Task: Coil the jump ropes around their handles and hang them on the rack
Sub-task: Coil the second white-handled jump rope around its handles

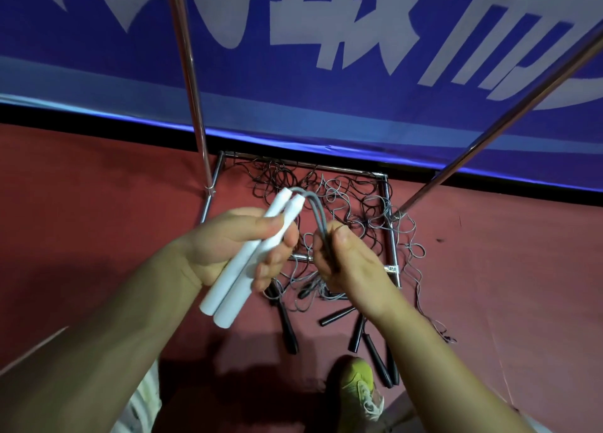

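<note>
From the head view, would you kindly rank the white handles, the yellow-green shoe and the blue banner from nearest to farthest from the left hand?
1. white handles: gripped in the left hand.
2. yellow-green shoe: lower right, on the floor.
3. blue banner: far behind, across the top.

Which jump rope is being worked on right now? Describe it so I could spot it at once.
Start at the metal rack standing on the red floor, with tangled ropes at its base. Just above that tangle, the left hand grips two white handles side by side, and the right hand pinches their grey cord. The handles on the floor are black.
</note>
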A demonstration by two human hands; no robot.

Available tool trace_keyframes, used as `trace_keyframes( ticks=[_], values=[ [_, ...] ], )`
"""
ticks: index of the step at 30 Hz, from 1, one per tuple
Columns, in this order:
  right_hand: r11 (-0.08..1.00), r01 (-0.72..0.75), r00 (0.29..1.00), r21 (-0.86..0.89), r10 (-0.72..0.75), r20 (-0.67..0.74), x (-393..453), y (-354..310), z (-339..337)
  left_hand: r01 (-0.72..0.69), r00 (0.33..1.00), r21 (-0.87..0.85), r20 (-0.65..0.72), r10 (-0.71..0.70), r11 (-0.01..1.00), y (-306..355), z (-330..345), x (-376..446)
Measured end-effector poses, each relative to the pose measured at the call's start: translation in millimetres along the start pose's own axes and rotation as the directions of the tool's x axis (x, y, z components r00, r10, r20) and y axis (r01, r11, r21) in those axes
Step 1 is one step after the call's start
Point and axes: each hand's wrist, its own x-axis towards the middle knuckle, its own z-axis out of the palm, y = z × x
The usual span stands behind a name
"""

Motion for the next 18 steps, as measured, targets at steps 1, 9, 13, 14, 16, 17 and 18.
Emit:
trace_keyframes(
  ticks=[1,9,13,14,16,17,18],
  values=[
    [0.996,0.03,0.999,-0.081,-0.032,-0.016,-1.3,2.1,0.8,-0.027,0.999,-0.034,-0.031,0.026,0.999,-2.0,-1.4,0.8],
    [0.525,0.021,0.989,-0.851,-0.136,-0.059,2.6,-14.5,15.5,-0.156,0.961,-0.177,-0.253,0.109,0.972,-6.7,-6.1,12.5],
    [0.451,0.138,0.904,-0.882,-0.421,-0.074,2.6,-23.5,9.7,-0.059,0.898,0.003,-0.437,0.054,0.998,-3.9,-9.2,14.5],
    [0.495,0.175,0.905,-0.851,-0.422,-0.059,2.2,-27.2,5.2,-0.004,0.903,0.053,-0.428,0.027,0.999,-4.2,-8.4,13.6],
    [0.598,0.207,0.938,-0.774,-0.347,-0.018,-1.0,-36.0,-4.7,0.119,0.92,0.15,-0.388,-0.052,0.982,-6.7,-8.1,12.4],
    [0.643,0.202,0.954,-0.739,-0.299,0.001,-3.2,-41.1,-10.6,0.182,0.927,0.193,-0.362,-0.102,0.964,-7.8,-8.4,12.9],
    [0.675,0.193,0.97,-0.712,-0.24,0.036,-4.4,-44.5,-16.4,0.243,0.927,0.238,-0.343,-0.153,0.94,-8.4,-7.5,12.3]
  ],
)
